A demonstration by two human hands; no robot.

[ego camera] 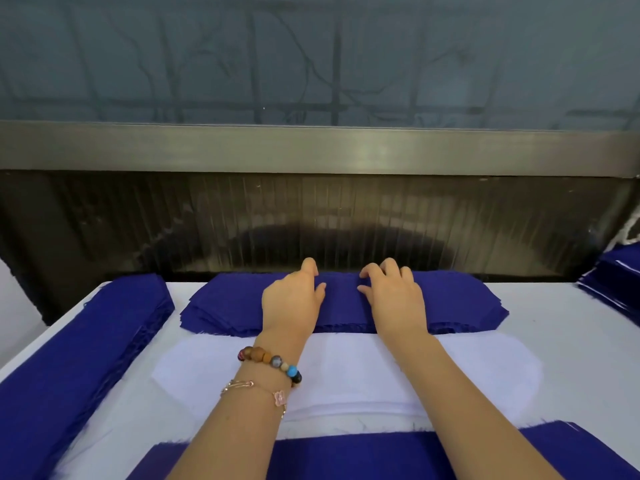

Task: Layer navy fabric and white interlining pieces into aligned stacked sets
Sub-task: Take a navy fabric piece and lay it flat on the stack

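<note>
A thick stack of navy fabric pieces (pixel 221 306) lies across the far middle of the white table. My left hand (pixel 292 299) and my right hand (pixel 394 296) both rest on top of it, fingers curled at its far edge, thumbs facing each other; whether they pinch the top piece I cannot tell. Just in front of the stack lies a pile of white interlining pieces (pixel 346 368), under my forearms. Another navy piece (pixel 346 455) lies at the near edge of the table.
A long navy stack (pixel 76 358) runs along the left side of the white table (pixel 571 341). More navy pieces with white layers (pixel 616 282) are piled at the far right. A dark ribbed panel and metal rail (pixel 318 150) stand right behind the table.
</note>
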